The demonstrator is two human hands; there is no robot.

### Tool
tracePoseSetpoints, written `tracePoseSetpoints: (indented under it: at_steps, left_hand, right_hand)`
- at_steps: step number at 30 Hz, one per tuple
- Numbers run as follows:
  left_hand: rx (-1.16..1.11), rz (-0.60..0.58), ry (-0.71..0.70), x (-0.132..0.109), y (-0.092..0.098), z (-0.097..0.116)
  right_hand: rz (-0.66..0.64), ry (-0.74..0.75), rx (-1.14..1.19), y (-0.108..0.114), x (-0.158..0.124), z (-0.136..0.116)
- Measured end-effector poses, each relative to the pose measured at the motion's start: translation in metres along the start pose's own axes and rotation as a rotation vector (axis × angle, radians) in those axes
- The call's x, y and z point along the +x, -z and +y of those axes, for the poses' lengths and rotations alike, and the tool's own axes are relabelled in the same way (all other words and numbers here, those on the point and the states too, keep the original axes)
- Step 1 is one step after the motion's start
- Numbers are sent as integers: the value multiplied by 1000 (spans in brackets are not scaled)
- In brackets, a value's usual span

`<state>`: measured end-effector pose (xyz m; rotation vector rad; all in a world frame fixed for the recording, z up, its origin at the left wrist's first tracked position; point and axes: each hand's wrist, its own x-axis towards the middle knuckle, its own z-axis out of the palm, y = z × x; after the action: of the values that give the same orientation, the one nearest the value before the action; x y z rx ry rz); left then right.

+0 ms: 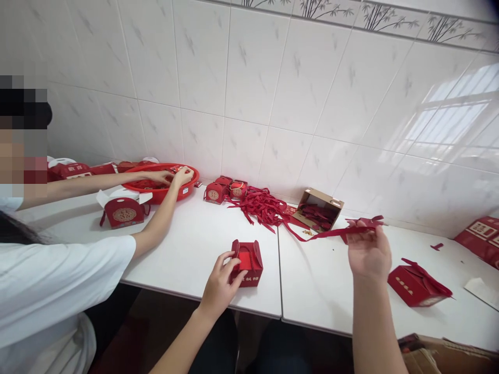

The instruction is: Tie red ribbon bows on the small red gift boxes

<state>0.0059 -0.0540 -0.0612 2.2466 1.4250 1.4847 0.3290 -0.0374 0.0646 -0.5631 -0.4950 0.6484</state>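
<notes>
The left forearm reaches forward, its left grip (219, 283) curved with thumb and fingers holding the left side of a small red box (256, 266) on the tabletop (187, 249), while the right grip (368, 254), raised palm-inward, clasps a red ribbon (326, 235) trailing from the ribbon heap (262, 205).

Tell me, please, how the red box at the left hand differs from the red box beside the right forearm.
The box at the left hand is open on top, while the box beside the right forearm has its top folded together. The left hand touches the first box; no hand is on the second box. Both are red with pale lettering.
</notes>
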Motion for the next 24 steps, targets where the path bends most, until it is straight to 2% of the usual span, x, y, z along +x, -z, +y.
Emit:
tracePoseSetpoints:
  at_steps: [4, 8, 12, 16, 21, 24]
  left_hand:
    - [-20, 42, 18, -3, 3, -6]
    - [-14, 35, 33, -5, 4, -8]
    - [-67, -7, 19, -8, 4, -3]
    - [-104, -89, -26, -14, 9, 2]
    - [-24, -270, -82, -25, 24, 7]
    - [-30, -308, -140, -27, 31, 10]
  right_hand:
    - [30, 77, 46, -2, -16, -30]
    - [-42, 148, 70, -4, -34, -56]
    - [-100, 175, -12, -7, -46, -64]
    - [-193, 121, -243, -7, -53, -45]
    - [-398, -141, -474, -8, -64, -5]
    - [-519, -292, -559, -14, -72, 18]
